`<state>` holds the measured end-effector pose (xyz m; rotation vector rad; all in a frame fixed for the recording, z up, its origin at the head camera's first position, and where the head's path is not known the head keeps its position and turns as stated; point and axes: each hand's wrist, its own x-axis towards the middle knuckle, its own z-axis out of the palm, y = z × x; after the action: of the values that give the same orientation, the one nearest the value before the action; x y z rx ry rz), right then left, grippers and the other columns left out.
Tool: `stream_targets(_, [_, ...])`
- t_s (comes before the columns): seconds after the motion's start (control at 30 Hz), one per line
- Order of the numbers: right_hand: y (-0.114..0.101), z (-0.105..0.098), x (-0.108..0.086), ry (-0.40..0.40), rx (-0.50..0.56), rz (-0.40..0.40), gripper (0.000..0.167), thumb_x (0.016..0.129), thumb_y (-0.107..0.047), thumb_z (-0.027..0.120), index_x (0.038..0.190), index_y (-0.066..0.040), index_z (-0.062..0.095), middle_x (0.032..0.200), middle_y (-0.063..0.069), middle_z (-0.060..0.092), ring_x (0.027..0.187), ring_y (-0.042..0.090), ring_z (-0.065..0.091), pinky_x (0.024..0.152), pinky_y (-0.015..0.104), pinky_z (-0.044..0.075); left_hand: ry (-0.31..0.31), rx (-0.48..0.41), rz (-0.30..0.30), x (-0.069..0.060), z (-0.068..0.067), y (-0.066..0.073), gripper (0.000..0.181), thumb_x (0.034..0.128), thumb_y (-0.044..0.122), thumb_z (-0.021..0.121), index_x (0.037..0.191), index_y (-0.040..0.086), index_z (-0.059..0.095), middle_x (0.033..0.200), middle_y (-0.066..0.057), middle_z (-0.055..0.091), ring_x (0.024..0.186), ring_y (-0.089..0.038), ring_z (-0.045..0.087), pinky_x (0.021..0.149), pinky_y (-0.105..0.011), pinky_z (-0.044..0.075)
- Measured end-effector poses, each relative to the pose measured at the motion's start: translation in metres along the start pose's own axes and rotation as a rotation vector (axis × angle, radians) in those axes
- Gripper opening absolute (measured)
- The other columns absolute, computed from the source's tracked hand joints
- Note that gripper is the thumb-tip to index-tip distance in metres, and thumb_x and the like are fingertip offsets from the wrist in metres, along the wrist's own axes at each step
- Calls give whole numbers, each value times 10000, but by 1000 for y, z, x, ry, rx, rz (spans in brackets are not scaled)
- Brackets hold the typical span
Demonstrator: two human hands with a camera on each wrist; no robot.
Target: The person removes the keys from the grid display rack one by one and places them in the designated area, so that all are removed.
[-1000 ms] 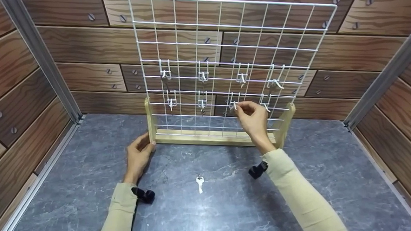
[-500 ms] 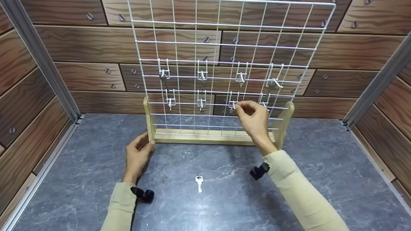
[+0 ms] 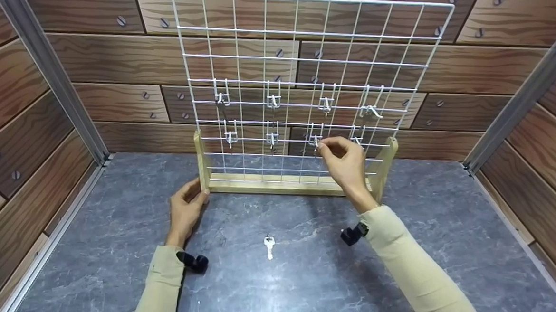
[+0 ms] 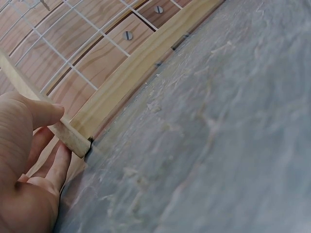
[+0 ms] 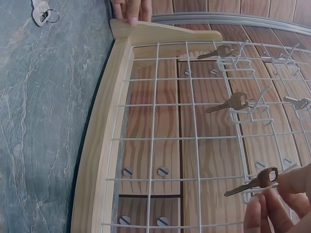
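A key (image 5: pixel 250 185) is pinched at its head end by the right hand (image 3: pixel 345 165), thumb and fingertips drawn together, at the third hook (image 3: pixel 314 141) from the left in the lower row of a wire grid (image 3: pixel 296 32); the exact spot under the fingertips is hard to make out, and in the head view the key is barely distinguishable; the fourth lower hook (image 3: pixel 357 141) is partly hidden behind the hand. The left hand (image 3: pixel 187 210) grips the near left end of the wooden stand (image 3: pixel 276 189), thumb on one side and fingers on the other, a hold seen closely from the left wrist. The right wrist view shows three hung keys (image 5: pixel 235 102) plainly, mere blurs from the head; there the right hand is cut off by the frame's edge. On the counter (image 3: pixel 280 294), in front of the stand, lies a loose key (image 3: pixel 270 250); its ring (image 5: pixel 58 16) stands out best from the right wrist. Pale sleeves (image 3: pixel 424 273) run out of the head view's lower edge, a black camera (image 3: pixel 194 262) at each wrist; behind rises a wall (image 3: pixel 121 57) patterned with planks and screw heads.
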<state>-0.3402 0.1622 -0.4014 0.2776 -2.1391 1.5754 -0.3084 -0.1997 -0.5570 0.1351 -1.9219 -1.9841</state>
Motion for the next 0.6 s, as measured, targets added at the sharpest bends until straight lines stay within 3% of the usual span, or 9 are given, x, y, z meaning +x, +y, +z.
stream_targets(0.33, [-7, -3, -5, -8, 62, -13, 64, 962, -26, 758, 940, 17, 798, 920, 213, 785, 750, 79, 672, 698, 144, 551, 7, 18, -4, 0, -1, 0, 444, 993, -34, 714, 1431, -30, 645, 1416, -300, 646, 1314, -442, 639, 837, -150, 607])
stream_targets(0.6, [-12, -5, -10, 9, 18, -15, 79, 955, 31, 735, 968, 103, 767, 964, 274, 761, 772, 108, 648, 706, 131, 524, -5, 35, -2, -1, -1, 1, 444, 997, -33, 706, 1436, -22, 643, 1425, -282, 648, 1322, -413, 637, 846, -147, 608])
